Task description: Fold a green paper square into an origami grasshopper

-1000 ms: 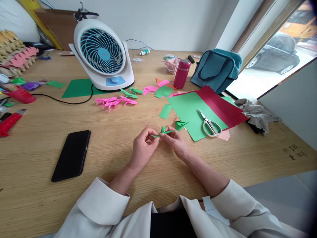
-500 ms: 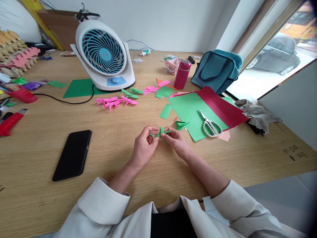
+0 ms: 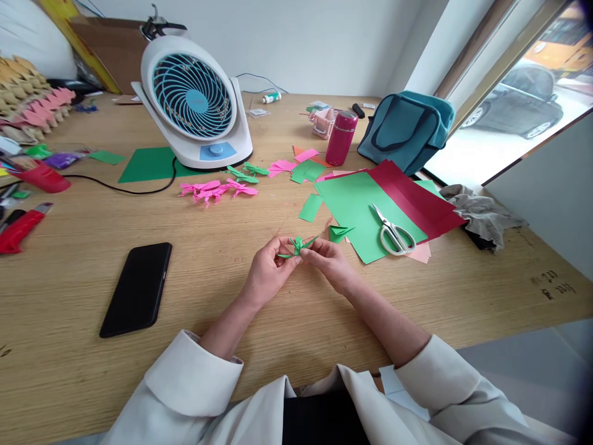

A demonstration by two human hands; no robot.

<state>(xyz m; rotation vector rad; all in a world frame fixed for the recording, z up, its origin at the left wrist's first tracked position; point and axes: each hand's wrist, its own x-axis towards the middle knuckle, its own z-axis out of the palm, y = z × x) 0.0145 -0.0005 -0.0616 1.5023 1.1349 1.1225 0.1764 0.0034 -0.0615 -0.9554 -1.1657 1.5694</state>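
Note:
Between my fingertips is a small green folded paper figure (image 3: 299, 245) with thin pointed ends sticking out to both sides. My left hand (image 3: 270, 267) pinches it from the left, and my right hand (image 3: 330, 264) grips it from the right with thumb and fingers. Parts of the figure are hidden behind my fingers. Just right of my right hand lies a folded green paper piece (image 3: 340, 233). Farther back are several pink folded paper figures (image 3: 213, 191) and green folded figures (image 3: 243, 175).
Scissors (image 3: 393, 232) rest on a green paper sheet (image 3: 356, 204) over a dark red sheet (image 3: 417, 201). A phone (image 3: 136, 289) lies at left. Behind stand a fan (image 3: 197, 102), a pink flask (image 3: 341, 139) and a blue bag (image 3: 405, 133).
The green paper figure has turned slightly in my fingers; its right point now tilts upward and its left point lies lower. Both hands stay in nearly the same place.

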